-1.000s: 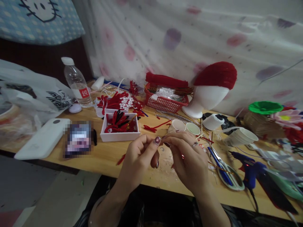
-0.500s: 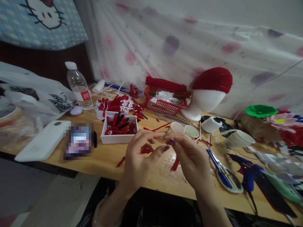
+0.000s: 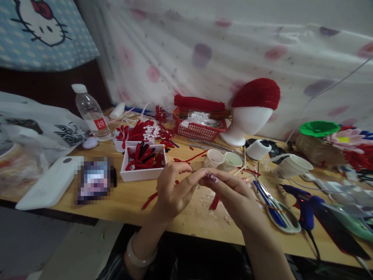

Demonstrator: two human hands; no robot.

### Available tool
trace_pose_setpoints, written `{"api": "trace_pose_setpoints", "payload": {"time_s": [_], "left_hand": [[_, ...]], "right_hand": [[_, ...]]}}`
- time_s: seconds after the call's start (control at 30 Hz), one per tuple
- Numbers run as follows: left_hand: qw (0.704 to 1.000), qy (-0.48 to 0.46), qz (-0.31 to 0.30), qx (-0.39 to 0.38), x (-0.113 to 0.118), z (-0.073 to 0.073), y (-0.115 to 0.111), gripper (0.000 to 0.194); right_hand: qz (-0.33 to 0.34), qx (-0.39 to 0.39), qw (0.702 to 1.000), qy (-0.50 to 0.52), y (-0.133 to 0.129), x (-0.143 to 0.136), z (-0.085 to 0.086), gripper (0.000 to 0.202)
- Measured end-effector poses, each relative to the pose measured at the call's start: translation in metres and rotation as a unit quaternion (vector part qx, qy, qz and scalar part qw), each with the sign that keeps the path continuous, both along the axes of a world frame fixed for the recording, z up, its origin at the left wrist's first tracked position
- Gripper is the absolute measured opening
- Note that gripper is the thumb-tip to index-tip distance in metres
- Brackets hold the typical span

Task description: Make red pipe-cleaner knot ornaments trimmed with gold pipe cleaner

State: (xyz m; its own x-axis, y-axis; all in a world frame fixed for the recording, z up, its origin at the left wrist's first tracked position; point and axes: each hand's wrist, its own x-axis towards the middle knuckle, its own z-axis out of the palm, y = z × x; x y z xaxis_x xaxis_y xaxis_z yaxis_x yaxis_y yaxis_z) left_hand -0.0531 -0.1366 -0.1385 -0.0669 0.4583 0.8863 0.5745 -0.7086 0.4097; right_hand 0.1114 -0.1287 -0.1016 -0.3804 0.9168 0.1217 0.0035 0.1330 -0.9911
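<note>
1. Behind a pale, wood-grained desk strewn with clear flakes, creased translucent sheeting with pink and purple blotches.
2. Left hand: fingers bent, tips brought against those of the right hand, above the near middle of the desk; smooth, pale bangle around the wrist.
3. On the right, thumb and forefinger drawn together at the tips; too small and hidden to tell whether clamped on anything, with either hand.
4. Under the right hand, end of a fuzzy red strip; cannot tell whether held or lying on the desk.
5. Beside the left hand, lying aslant, a thin fuzzy red stem.
6. Beyond, a straight-sided white box of plush red and black loops, plus two round-rimmed cups.
7. Farther back, a red lattice basket near a smooth white head form, capped in ribbed red pile.
8. To the right, metal-bladed scissors near a blue glue gun.
</note>
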Motion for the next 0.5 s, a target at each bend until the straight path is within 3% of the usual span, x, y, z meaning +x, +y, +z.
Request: {"api": "trace_pose_setpoints", "payload": {"time_s": [0.07, 0.2, 0.37, 0.5], "left_hand": [[1.0, 0.002, 0.009, 0.002, 0.0, 0.002, 0.001, 0.026], [0.989, -0.132, -0.011, -0.059, -0.003, 0.007, 0.004, 0.01], [0.94, -0.273, -0.064, -0.192, -0.01, 0.005, 0.006, 0.023], [0.916, -0.308, -0.113, -0.232, -0.007, 0.004, 0.007, 0.014]], "right_hand": [[0.007, -0.047, 0.999, 0.02, 0.001, 0.002, -0.003, 0.03], [-0.028, -0.073, 0.996, 0.038, 0.001, 0.005, -0.003, 0.03], [-0.028, -0.084, 0.99, 0.114, 0.001, 0.003, 0.003, 0.022], [-0.024, -0.086, 0.989, 0.121, 0.001, -0.001, 0.006, 0.025]]}}
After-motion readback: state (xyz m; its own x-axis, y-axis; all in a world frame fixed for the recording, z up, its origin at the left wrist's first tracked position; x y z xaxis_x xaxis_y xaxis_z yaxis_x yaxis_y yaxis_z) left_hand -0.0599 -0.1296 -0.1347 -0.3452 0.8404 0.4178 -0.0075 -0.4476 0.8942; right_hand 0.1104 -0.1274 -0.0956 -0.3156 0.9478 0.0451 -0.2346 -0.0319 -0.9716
